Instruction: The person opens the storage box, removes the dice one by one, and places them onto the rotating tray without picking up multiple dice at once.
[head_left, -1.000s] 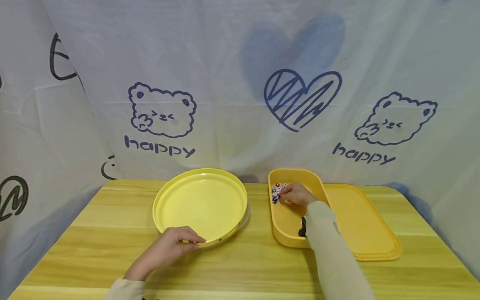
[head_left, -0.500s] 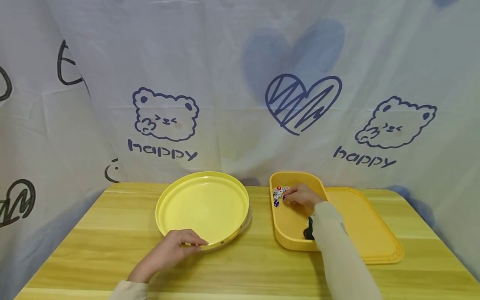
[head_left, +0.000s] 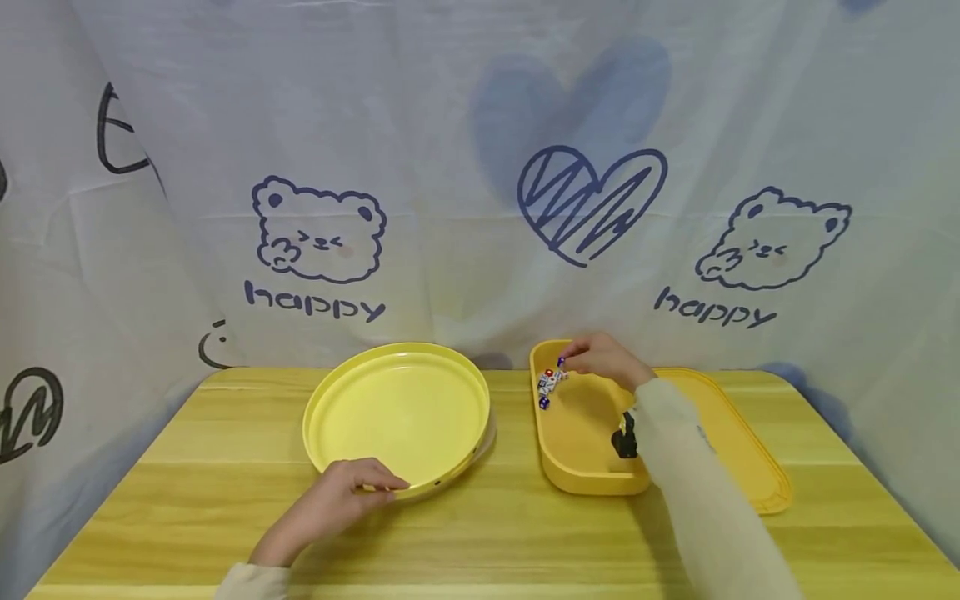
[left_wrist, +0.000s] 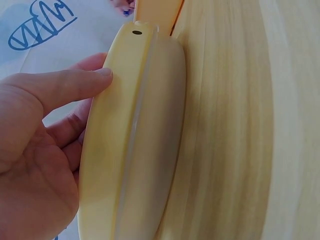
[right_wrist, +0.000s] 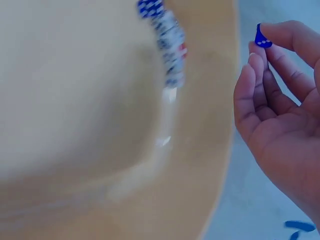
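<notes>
My left hand (head_left: 348, 492) grips the near rim of a round yellow tray (head_left: 405, 417), thumb on its outer wall in the left wrist view. Between the thumb and fingers of my right hand (head_left: 606, 358) is a small blue die (right_wrist: 263, 41) with white dots. That hand is raised over the far end of a yellow-orange box (head_left: 596, 483). Inside, along the box's left wall, several dice (head_left: 548, 382) lie in a cluster, mostly white, with a red one and a blue one among them.
Near the box's front end lies a small black object (head_left: 625, 437), its kind unclear. To the right, a flat yellow lid (head_left: 738, 433) rests on the wooden table (head_left: 450, 550), partly behind my right sleeve. A printed cloth (head_left: 450, 167) hangs behind the table.
My right hand has risen from the dice toward the box's far rim, carrying the blue die. My left hand keeps its hold on the tray.
</notes>
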